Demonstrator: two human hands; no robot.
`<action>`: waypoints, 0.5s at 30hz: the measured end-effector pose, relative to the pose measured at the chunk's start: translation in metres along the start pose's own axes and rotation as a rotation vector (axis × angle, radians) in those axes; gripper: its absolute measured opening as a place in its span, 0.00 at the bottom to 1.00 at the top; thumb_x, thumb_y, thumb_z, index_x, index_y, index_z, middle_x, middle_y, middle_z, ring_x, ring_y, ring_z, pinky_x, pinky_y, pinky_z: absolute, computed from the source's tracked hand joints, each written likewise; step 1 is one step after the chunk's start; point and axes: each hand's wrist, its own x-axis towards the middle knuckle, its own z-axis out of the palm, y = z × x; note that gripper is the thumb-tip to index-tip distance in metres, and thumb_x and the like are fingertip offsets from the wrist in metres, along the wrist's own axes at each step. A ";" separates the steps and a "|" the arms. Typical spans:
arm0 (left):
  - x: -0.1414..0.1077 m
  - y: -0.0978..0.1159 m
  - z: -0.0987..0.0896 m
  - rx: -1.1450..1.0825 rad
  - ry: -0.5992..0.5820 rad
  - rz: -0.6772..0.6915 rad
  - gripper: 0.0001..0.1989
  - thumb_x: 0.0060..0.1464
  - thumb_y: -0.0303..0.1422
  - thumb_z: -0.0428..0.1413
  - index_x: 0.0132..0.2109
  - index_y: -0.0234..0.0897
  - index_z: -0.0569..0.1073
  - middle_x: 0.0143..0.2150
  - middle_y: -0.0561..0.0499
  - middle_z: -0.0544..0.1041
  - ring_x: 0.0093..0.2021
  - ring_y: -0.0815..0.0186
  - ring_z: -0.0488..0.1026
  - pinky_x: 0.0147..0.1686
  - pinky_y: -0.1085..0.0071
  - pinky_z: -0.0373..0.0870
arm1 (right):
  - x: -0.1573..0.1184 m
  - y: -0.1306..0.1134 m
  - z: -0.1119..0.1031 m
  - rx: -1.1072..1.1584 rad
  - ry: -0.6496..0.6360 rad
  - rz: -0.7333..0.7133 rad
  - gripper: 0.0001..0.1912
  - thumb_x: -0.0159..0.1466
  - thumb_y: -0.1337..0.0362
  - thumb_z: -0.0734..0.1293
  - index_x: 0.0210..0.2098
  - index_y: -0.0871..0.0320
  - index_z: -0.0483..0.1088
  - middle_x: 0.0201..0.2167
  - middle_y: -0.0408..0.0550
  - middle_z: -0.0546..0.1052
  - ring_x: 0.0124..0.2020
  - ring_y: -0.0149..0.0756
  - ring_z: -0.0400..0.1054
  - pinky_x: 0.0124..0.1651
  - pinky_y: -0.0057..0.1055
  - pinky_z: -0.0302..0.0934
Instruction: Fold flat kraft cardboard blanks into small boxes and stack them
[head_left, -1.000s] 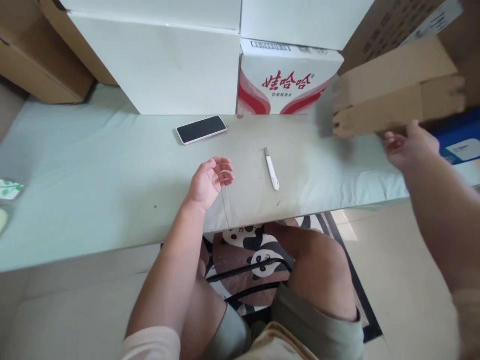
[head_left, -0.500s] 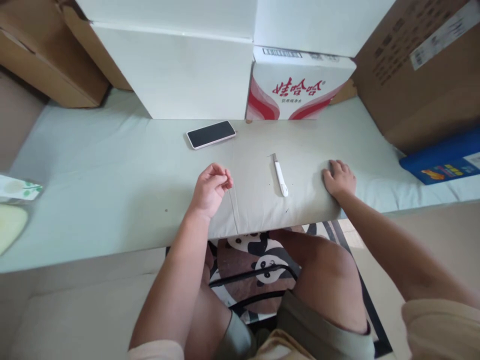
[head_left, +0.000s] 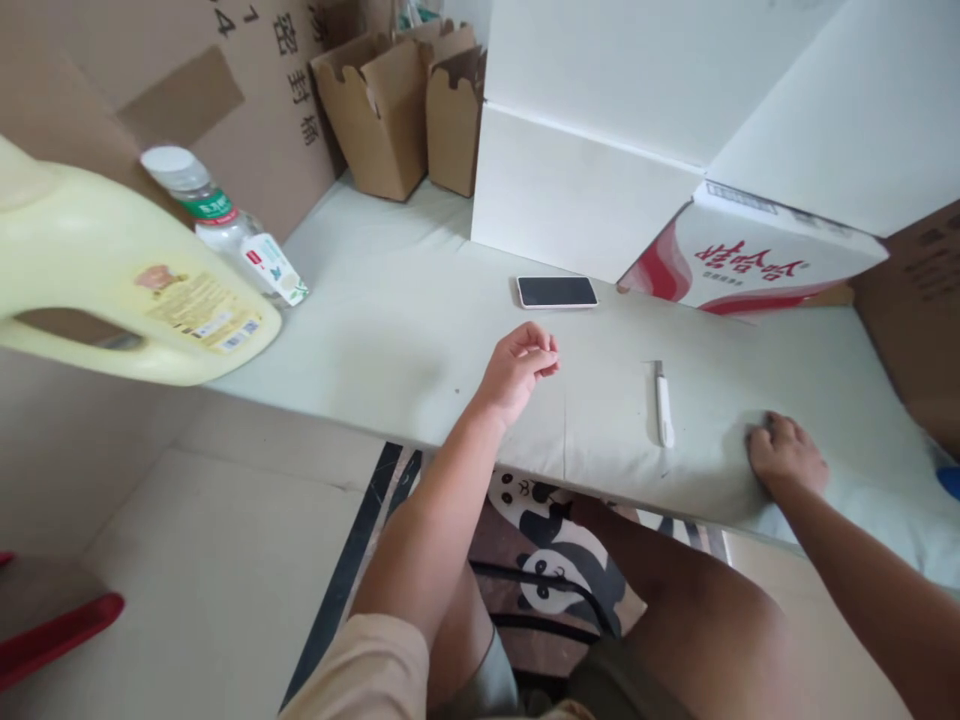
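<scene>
My view has swung left, revealing more of the yellow jug (head_left: 97,240), contents unclear. My left hand (head_left: 517,370) has fingertips together; my right hand's (head_left: 787,455) finger spacing I can't tell. The white cutter (head_left: 663,408) lies between them.

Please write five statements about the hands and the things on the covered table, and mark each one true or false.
1. The phone lies nearer to the left hand than to the right hand. True.
2. The right hand is holding the phone. False: it rests on the pale green cloth.
3. The yellow jug is beside the clear plastic bottle. True.
4. The bottle has a red cap. False: the cap is white.
5. The white-handled utility knife lies on the cloth, between the two hands. True.
</scene>
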 end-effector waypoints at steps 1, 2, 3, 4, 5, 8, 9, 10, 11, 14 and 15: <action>-0.001 0.001 -0.002 -0.008 -0.005 0.006 0.13 0.39 0.30 0.62 0.28 0.39 0.63 0.31 0.58 0.70 0.28 0.74 0.67 0.34 0.72 0.66 | -0.001 -0.002 -0.001 -0.009 -0.006 0.008 0.33 0.65 0.51 0.55 0.69 0.46 0.63 0.70 0.64 0.63 0.73 0.66 0.55 0.70 0.62 0.52; -0.002 0.003 -0.004 -0.016 -0.010 0.011 0.13 0.40 0.30 0.62 0.28 0.39 0.63 0.31 0.58 0.70 0.28 0.75 0.68 0.34 0.72 0.65 | -0.002 -0.004 -0.001 -0.019 -0.012 0.018 0.34 0.65 0.51 0.55 0.70 0.46 0.62 0.71 0.64 0.63 0.73 0.65 0.55 0.70 0.61 0.52; -0.002 0.004 -0.005 -0.026 -0.014 0.016 0.13 0.40 0.30 0.62 0.28 0.38 0.63 0.31 0.58 0.70 0.28 0.75 0.68 0.34 0.73 0.65 | -0.003 -0.006 -0.001 -0.029 -0.016 0.031 0.34 0.66 0.51 0.54 0.70 0.46 0.62 0.71 0.63 0.62 0.74 0.63 0.55 0.71 0.60 0.53; -0.003 0.005 -0.007 -0.032 -0.016 0.020 0.13 0.40 0.30 0.62 0.28 0.38 0.63 0.31 0.58 0.70 0.28 0.75 0.68 0.33 0.73 0.65 | -0.004 -0.008 -0.001 -0.042 -0.016 0.048 0.34 0.66 0.51 0.54 0.71 0.47 0.61 0.72 0.63 0.62 0.74 0.62 0.55 0.71 0.58 0.53; -0.003 0.006 -0.008 -0.036 -0.018 0.023 0.13 0.40 0.30 0.62 0.28 0.38 0.63 0.31 0.58 0.70 0.28 0.75 0.68 0.34 0.73 0.65 | -0.005 -0.009 -0.001 -0.056 -0.013 0.066 0.35 0.67 0.51 0.53 0.71 0.49 0.61 0.72 0.63 0.62 0.74 0.61 0.55 0.72 0.56 0.52; -0.003 0.008 -0.008 -0.038 -0.017 0.025 0.13 0.41 0.31 0.62 0.28 0.38 0.63 0.31 0.59 0.69 0.28 0.76 0.68 0.34 0.73 0.65 | -0.005 -0.014 -0.001 -0.096 -0.009 0.108 0.36 0.68 0.52 0.52 0.72 0.57 0.61 0.72 0.65 0.62 0.74 0.58 0.55 0.73 0.52 0.52; -0.003 0.009 -0.007 -0.036 -0.014 0.024 0.13 0.40 0.31 0.62 0.28 0.38 0.63 0.31 0.59 0.69 0.29 0.76 0.68 0.35 0.73 0.65 | -0.005 -0.016 -0.001 -0.107 -0.014 0.113 0.36 0.69 0.52 0.52 0.72 0.59 0.61 0.72 0.65 0.62 0.74 0.58 0.55 0.73 0.52 0.52; -0.003 0.009 -0.006 -0.035 -0.010 0.024 0.13 0.41 0.31 0.62 0.28 0.39 0.63 0.31 0.59 0.69 0.29 0.76 0.68 0.35 0.72 0.65 | -0.006 -0.017 -0.002 -0.116 -0.021 0.112 0.36 0.69 0.52 0.52 0.72 0.60 0.61 0.73 0.65 0.61 0.74 0.57 0.55 0.73 0.51 0.52; -0.002 0.008 -0.005 -0.034 -0.004 0.024 0.13 0.40 0.31 0.62 0.29 0.39 0.63 0.31 0.59 0.69 0.29 0.76 0.67 0.35 0.72 0.65 | -0.006 -0.018 -0.002 -0.123 -0.028 0.110 0.36 0.69 0.51 0.51 0.72 0.60 0.60 0.73 0.64 0.61 0.74 0.57 0.56 0.73 0.50 0.53; -0.002 0.006 -0.001 -0.034 0.001 0.019 0.12 0.41 0.31 0.62 0.29 0.39 0.64 0.31 0.59 0.69 0.28 0.75 0.67 0.35 0.71 0.65 | -0.008 -0.021 -0.005 -0.141 -0.032 0.114 0.37 0.70 0.51 0.50 0.72 0.61 0.60 0.73 0.64 0.61 0.74 0.57 0.56 0.73 0.50 0.53; -0.002 0.005 0.000 -0.034 -0.003 0.016 0.12 0.41 0.31 0.62 0.29 0.39 0.64 0.31 0.59 0.69 0.28 0.75 0.67 0.35 0.71 0.65 | -0.008 -0.022 -0.006 -0.144 -0.031 0.116 0.37 0.70 0.51 0.50 0.72 0.61 0.60 0.73 0.64 0.61 0.74 0.57 0.56 0.72 0.50 0.54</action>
